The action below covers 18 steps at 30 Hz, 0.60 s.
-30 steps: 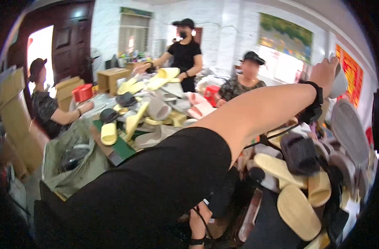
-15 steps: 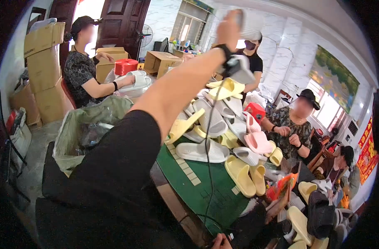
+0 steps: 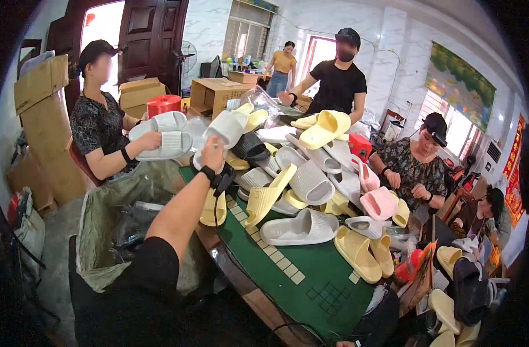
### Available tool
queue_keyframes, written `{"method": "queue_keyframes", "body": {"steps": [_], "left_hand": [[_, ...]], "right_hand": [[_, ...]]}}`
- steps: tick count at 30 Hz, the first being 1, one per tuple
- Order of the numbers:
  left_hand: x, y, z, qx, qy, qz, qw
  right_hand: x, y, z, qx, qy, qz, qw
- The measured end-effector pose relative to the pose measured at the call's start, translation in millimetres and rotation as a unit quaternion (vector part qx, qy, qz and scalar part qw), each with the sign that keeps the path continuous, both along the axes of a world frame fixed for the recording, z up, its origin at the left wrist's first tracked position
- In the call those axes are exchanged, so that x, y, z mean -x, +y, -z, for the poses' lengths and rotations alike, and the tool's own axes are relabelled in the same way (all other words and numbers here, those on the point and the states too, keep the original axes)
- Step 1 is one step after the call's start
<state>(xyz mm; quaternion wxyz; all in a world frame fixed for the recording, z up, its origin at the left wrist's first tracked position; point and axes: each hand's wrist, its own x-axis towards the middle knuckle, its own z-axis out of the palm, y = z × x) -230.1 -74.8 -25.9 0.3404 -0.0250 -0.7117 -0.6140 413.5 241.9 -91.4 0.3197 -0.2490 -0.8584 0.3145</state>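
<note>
Upper centre, the left hand (image 3: 213, 151) closes its fingers on a white slipper (image 3: 227, 128), which slants up-right above the counter (image 3: 311, 277).

Bright daylight, sharp centre, dark fisheye-bent rim.

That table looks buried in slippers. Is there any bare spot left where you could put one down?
Yes: the green mat lies bare along its near edge, below the white slipper and left of the yellow pair. Farther back the slipper pile is heaped solid. The person's left hand holds a white slipper over that pile's left side.
</note>
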Motion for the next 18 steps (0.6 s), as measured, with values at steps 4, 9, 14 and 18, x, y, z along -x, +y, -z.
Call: {"method": "queue_keyframes", "body": {"steps": [4, 9, 14, 18], "left_hand": [[17.0, -32.8, -34.4, 0.008, -0.124, 0.218, 0.968], [15.8, -17.2, -40.5, 0.208, -0.125, 0.408, 0.88], [12.5, -23.9, -31.4, 0.36, -0.124, 0.386, 0.84], [56.7, -72.0, -22.2, 0.452, 0.182, 0.1, 0.867]], "right_hand": [[5.0, 2.0, 5.8, -0.011, 0.037, -0.041, 0.998], [1.5, 2.7, 12.8, 0.032, 0.067, -0.018, 0.997], [-14.9, -2.5, -17.4, 0.151, 0.08, -0.015, 0.985], [-61.0, 8.8, -70.7, 0.061, 0.16, -0.026, 0.985]]}}
